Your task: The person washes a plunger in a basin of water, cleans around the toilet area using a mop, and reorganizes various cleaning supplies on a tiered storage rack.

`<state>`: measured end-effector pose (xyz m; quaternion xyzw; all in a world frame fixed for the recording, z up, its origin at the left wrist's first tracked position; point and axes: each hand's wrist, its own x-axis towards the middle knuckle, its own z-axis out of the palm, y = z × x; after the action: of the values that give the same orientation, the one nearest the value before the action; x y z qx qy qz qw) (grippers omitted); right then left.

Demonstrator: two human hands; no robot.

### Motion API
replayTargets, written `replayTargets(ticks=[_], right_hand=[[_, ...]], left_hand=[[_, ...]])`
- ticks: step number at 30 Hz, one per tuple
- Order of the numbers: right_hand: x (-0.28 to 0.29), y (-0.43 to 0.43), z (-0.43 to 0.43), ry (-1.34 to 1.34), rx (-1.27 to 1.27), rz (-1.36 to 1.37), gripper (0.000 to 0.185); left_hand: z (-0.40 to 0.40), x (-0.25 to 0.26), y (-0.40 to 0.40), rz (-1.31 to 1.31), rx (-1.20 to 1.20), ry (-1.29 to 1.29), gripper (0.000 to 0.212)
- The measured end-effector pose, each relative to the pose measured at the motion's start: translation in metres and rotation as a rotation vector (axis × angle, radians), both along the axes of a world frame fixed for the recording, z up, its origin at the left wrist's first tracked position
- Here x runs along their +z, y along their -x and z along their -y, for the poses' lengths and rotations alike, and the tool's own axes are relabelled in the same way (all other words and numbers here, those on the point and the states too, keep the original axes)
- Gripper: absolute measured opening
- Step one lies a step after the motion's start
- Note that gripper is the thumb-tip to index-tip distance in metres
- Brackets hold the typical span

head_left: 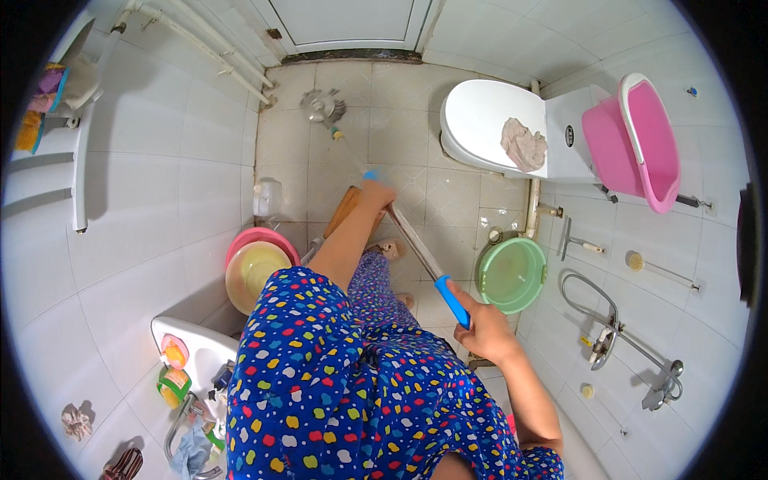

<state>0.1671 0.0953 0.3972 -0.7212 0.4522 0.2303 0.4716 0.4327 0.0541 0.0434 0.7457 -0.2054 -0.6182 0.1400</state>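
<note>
A mop with a metal handle (pixel 418 243) slants across the view from lower right to upper left. My right hand (pixel 489 331) is wrapped around the blue grip (pixel 451 300) at its near end. Farther along the handle, my left hand (pixel 379 195) grasps it just below a blurred blue collar (pixel 371 175). At the far end, the grey mop head (pixel 323 107) rests spread on the tiled floor (pixel 399 141), left of the toilet. A yellow and green joint (pixel 336 133) sits just above the strands.
The toilet (pixel 480 117) has a crumpled cloth (pixel 523 145) on its lid and a pink bucket (pixel 612 135) by its tank. A green basin (pixel 513 276) stands at right. Stacked basins (pixel 258 273) and a washbasin (pixel 195 336) are left. A wooden stool (pixel 342 211) lies beneath my left arm.
</note>
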Motion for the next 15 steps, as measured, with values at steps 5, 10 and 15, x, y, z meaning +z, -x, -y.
replayTargets(ticks=[5,10,15], right_hand=[[0.026,0.03,-0.002,0.117,0.196,0.005,0.075],[0.065,0.086,-0.033,0.272,0.256,-0.152,0.074],[0.098,0.137,-0.072,0.364,0.161,-0.281,0.07]], left_hand=[[-0.054,0.052,0.049,-0.045,0.5,0.147,0.035],[-0.081,0.088,0.126,-0.155,0.553,-0.043,0.036],[-0.096,0.115,0.193,-0.332,0.273,0.005,0.02]])
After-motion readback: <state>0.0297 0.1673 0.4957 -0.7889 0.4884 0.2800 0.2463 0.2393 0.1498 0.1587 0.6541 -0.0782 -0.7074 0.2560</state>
